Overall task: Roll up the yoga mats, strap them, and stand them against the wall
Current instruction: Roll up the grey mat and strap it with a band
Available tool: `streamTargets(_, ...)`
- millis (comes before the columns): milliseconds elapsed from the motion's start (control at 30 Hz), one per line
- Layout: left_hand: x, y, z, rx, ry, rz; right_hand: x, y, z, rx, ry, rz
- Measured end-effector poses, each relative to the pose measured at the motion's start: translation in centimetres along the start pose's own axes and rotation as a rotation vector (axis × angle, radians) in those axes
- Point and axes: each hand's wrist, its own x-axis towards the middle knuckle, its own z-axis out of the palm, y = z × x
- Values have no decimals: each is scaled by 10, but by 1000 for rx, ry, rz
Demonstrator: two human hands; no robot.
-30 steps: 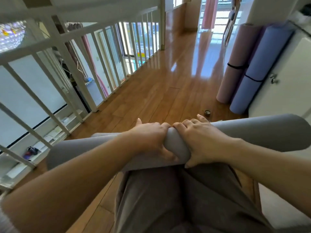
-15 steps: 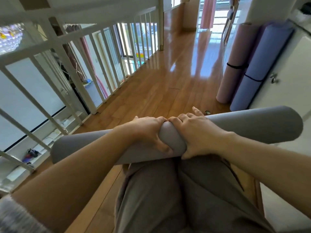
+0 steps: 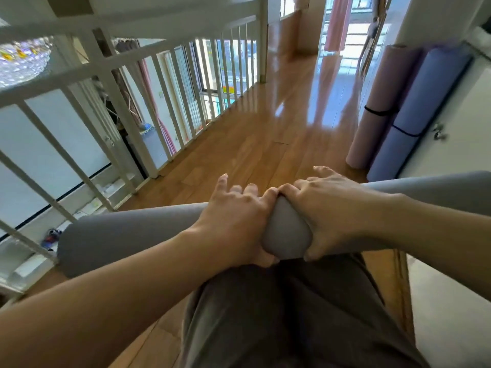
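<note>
grey rolled mat [image 3: 138, 232] held crosswise, left hand [image 3: 236, 216] and right hand [image 3: 332, 208] clamped around it.

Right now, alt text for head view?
Left hand and right hand grip the middle of a rolled grey mat held crosswise. At right, a strapped pink mat and blue mat stand against the wall; white railing at left.

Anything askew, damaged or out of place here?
Nothing spilled or damaged. The pink mat and blue mat stand upright, strapped, at the right. Only oddity: the grey mat, held mid-length by the left hand and right hand, shows no strap.
</note>
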Motion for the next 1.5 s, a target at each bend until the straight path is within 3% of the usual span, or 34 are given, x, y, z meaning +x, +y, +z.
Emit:
streamTargets(133, -23, 16, 5, 29, -39, 51, -26, -23, 11, 16, -37, -8)
streamTargets(333, -19, 14, 26, -164, -157, 45, -26, -26, 34, 72, -94, 37)
streamTargets(533, 16, -15, 12, -447, -463, 29, -29, -22, 44, -4, -45, 72)
streamTargets(600, 15, -14, 13, -403, -428, -3, -18, -16, 42, 55, -53, 71)
streamTargets(733, -2, 11, 32, -69, -189, -12, -1, 1, 31, 165, -123, 64)
streamTargets(833, 2, 4, 34, -139, -154, -14, -2, -4, 35, 111, -86, 79)
streamTargets(933, 17, -12, 28, -262, -246, -1, -5, -17, 52, -40, 72, 102)
streamTargets(1067, 30, -20, 21, -322, -334, -25, 9, -7, 47, 111, 67, 82)
streamTargets(1233, 11, 8, 40, 20, -102, -50, 21, 8, 38, 166, -10, 78)
streamTargets(1333, 15, 3, 45, -36, -35, -36, 15, -3, 49, 112, 61, 145)
streamTargets(1467, 26, -9, 39, -150, -92, -23, 14, -14, 75, -87, 317, 149)
streamTargets(1500, 29, -12, 37, -175, -125, -27, 18, -11, 71, -68, 284, 139)
